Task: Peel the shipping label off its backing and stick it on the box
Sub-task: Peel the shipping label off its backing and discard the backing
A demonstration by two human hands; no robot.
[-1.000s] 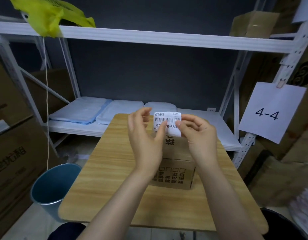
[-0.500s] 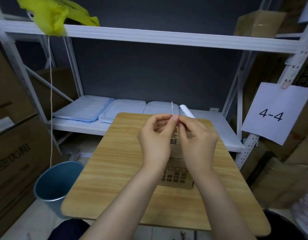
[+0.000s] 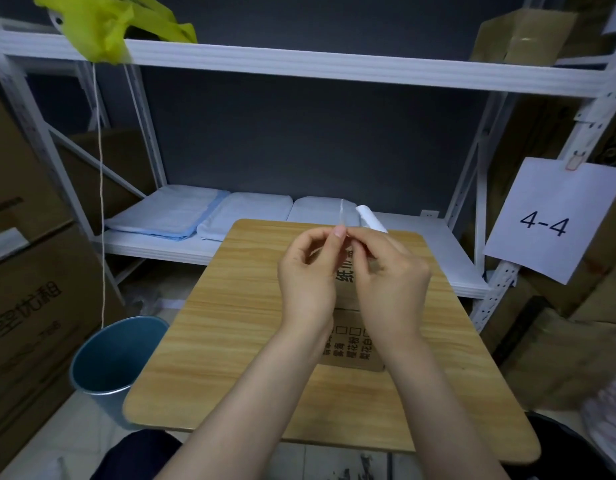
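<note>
Pinching label (image 3: 342, 216) edge-on, both hands' fingers (image 3: 339, 232) closed on it | print unreadable | box (image 3: 348, 348) mostly hidden

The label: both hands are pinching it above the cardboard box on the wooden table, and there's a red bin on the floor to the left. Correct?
Not quite: the bin is blue, not red, as the head view shows. The rest holds: the left hand and right hand pinch the label, seen edge-on, above the cardboard box on the wooden table.
</note>
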